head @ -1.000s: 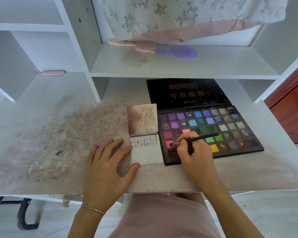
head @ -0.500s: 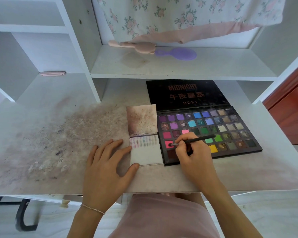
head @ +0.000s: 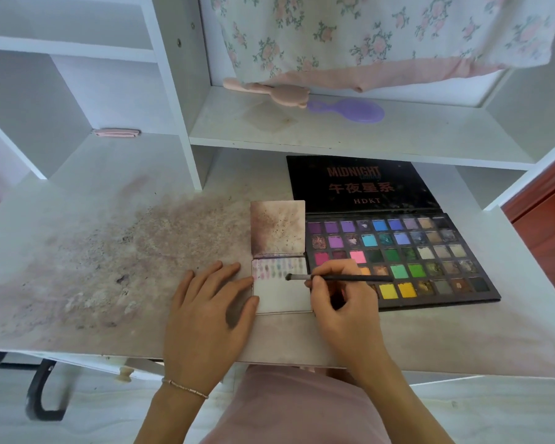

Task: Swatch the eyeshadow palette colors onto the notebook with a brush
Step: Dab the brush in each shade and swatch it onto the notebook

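Head view
Left hand: my left hand [head: 210, 315] lies flat on the surface [head: 109, 267], fingers straight and spread; index tip and thumb touch the left edge of the notebook [head: 281, 296].
Right hand: my right hand [head: 343, 302] pinches the brush [head: 337, 278], fingers curled round the handle.
Brush: lies nearly level, bristle tip pointing left, over the notebook's lower page at the right end of a row of small colour marks; whether it touches the paper cannot be told.
Notebook: open, just left of the palette [head: 401, 251]; upper page stained brown, lower page mostly white below the marks.
Palette: open on the surface, dark lid laid back, printed "MIDNIGHT"; rows of colour pans, my right hand covering some near the front left.
Surface: dusted with pinkish-brown powder to the left.
Shelf: shelf [head: 350, 136] above holds a pink comb [head: 269, 91] and a purple brush [head: 350, 110].
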Tool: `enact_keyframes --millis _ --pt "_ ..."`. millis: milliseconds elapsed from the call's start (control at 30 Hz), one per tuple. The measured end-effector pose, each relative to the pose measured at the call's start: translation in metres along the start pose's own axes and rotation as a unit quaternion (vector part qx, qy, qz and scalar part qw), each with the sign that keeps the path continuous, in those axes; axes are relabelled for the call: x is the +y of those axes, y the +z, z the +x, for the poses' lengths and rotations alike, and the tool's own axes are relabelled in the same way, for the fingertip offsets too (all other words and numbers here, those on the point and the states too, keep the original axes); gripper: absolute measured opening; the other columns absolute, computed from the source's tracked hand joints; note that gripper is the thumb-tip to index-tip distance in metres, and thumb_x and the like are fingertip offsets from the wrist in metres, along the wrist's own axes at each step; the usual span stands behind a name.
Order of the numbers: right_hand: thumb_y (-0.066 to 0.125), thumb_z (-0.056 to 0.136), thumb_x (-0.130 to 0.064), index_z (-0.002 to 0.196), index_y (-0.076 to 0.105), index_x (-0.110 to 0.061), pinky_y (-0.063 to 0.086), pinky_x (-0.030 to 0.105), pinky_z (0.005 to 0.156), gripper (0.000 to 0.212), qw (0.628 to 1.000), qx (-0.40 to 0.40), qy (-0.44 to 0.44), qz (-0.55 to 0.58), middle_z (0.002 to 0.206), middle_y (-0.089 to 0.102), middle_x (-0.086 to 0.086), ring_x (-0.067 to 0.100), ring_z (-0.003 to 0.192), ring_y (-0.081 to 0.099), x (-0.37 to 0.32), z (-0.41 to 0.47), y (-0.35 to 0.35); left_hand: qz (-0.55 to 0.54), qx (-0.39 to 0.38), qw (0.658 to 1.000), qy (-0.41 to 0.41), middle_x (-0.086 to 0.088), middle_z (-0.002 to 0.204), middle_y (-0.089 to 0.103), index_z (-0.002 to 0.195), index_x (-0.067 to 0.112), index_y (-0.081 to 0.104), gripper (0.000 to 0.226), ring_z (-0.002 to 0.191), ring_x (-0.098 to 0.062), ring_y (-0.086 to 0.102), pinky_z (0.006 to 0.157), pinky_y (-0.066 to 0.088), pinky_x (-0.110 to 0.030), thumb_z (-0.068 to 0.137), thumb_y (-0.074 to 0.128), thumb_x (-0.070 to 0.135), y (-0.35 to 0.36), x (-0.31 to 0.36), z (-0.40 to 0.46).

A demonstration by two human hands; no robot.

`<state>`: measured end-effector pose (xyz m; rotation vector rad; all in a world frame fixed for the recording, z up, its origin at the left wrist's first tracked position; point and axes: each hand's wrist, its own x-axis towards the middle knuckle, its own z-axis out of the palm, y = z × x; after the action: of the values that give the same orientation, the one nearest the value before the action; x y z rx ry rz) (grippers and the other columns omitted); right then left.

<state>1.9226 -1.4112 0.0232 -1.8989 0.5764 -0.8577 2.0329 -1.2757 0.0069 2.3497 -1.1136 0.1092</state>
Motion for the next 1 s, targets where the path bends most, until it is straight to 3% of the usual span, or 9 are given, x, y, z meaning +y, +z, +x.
enact_keyframes --millis 100,167,433,1000 --pt "0.053 0.079 -0.015 0.079 0.048 -0.037 0.049 0.025 0.059 0.023 0.999 -0.023 -0.023 -0.022 0.074 0.061 -0.009 0.012 0.069 0.060 -0.005 0.001 0.013 -0.003 0.002 1.000 -0.002 0.001 0.112 0.066 0.094 0.019 0.071 0.039 0.113 -0.022 0.057 0.104 0.033 -0.043 0.080 0.044 0.044 0.000 -0.001 0.000" --pt "0.050 0.081 -0.015 0.080 0.047 -0.039 0.049 0.027 0.063 0.025 0.998 -0.038 -0.032 -0.030 0.075 0.061 -0.009 0.012 0.072 0.060 -0.006 0.003 0.019 -0.005 0.002 1.000 -0.002 0.001 0.111 0.067 0.093 0.019 0.071 0.039 0.111 -0.022 0.058 0.104 0.034 -0.043 0.079 0.045 0.044 -0.001 -0.001 0.000" --pt "0.049 0.080 -0.014 0.079 0.048 -0.037 0.044 0.010 0.068 0.023 0.996 -0.078 -0.024 -0.041 0.077 0.059 -0.012 0.005 0.079 0.058 -0.007 0.006 0.023 -0.021 0.005 1.000 -0.001 0.002 0.108 0.068 0.087 0.020 0.072 0.035 0.110 -0.021 0.059 0.103 0.037 -0.045 0.078 0.047 0.043 -0.002 -0.002 0.000" --pt "0.048 0.080 -0.020 0.082 0.055 -0.025 0.044 0.012 0.069 0.009 0.993 -0.104 0.005 -0.063 0.079 0.060 -0.009 0.005 0.079 0.057 -0.003 0.006 0.025 -0.024 0.018 1.000 0.008 0.000 0.105 0.069 0.083 0.018 0.073 0.031 0.107 -0.024 0.060 0.101 0.037 -0.048 0.077 0.052 0.041 -0.001 -0.002 0.000"
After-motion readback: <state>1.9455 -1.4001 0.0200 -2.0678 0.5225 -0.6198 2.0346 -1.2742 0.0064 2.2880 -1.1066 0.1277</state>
